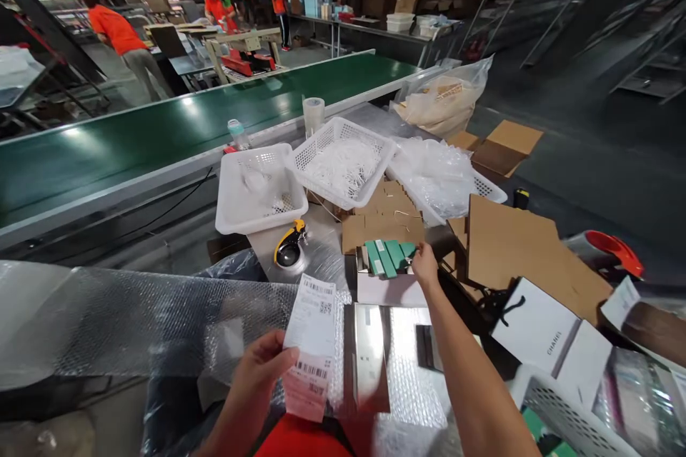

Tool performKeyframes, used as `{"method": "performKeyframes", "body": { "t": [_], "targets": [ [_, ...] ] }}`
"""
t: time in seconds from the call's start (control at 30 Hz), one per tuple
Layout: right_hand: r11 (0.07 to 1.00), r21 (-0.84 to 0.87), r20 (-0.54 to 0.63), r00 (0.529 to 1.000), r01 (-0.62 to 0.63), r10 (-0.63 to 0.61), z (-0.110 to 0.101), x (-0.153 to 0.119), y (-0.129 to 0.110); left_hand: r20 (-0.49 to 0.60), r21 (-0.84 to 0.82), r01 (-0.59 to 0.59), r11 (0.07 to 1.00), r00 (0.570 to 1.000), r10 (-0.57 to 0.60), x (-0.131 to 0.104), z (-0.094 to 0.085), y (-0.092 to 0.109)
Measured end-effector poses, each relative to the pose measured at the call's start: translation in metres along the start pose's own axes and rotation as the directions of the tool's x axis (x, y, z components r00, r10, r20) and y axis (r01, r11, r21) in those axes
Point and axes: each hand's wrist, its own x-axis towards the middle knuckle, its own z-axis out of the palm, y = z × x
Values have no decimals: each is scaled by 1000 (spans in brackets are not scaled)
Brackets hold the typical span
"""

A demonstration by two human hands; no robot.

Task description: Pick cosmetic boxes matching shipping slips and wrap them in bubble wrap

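Pinched between thumb and fingers of the left hand (pixel 262 371): one printed shipping slip (pixel 312 343), held by its lower left edge. Long axis near upright, top end tipped slightly away and to the right; printed face with barcodes and a QR code toward the camera; lower end tinted pink.

Right hand (pixel 425 265): arm stretched forward, fingers curled down onto a small stack of green cards (pixel 389 255); whether they are closed on a card cannot be told. Cards lie fanned, long axes running away from the person, in a low white tray (pixel 390 289).

Adjacent items: bubble wrap sheet (pixel 139 318) spread under and behind the slip; flat brown cartons (pixel 383 218) beyond the cards; yellow-and-black tape dispenser (pixel 289 246) to their left; two white perforated baskets (pixel 260 189), (pixel 343 161) near a green conveyor belt (pixel 161 136); white Chanel paper bag (pixel 547 339) lying flat at right.
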Motion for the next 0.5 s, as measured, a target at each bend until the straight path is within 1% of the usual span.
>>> {"method": "performKeyframes", "body": {
  "t": [0.1, 0.17, 0.2, 0.27, 0.3, 0.37, 0.4, 0.43, 0.47, 0.5],
  "targets": [
    [993, 122, -29, 1000, -4, 7, -6, -2, 1, 3, 12, -13, 1000, 1000, 13, -3, -1, 3],
    [980, 201, -58, 998, 3, 9, -11, -13, -1, 4, -3, -19, 1000, 1000, 19, -5, -2, 5],
    [970, 241, -68, 998, 12, 5, -14, -25, -3, 9, -11, -20, 1000, 1000, 20, -7, -1, 6],
    [946, 323, -60, 998, 40, -21, -19, -62, -5, 49, -7, -12, 1000, 999, 12, -9, 1, 10],
    [929, 367, -30, 998, 56, -48, -21, -89, -5, 80, 7, -6, 1000, 997, 6, -11, 4, 12],
    [889, 451, 88, 987, 78, -131, -24, -153, -3, 142, 51, -4, 999, 990, -3, -14, 12, 16],
    [858, 507, 195, 959, 79, -204, -24, -187, -1, 161, 70, -11, 998, 987, -1, -16, 17, 17],
    [784, 620, 346, 885, 32, -310, -23, -221, 1, 178, 76, -19, 997, 984, 6, -18, 22, 19],
    [708, 705, 453, 790, -35, -413, -21, -253, 4, 199, 72, -28, 997, 980, 13, -21, 28, 21],
    [651, 754, 493, 734, -92, -468, -18, -280, 8, 227, 60, -35, 998, 974, 20, -24, 34, 24]
  ]
}}
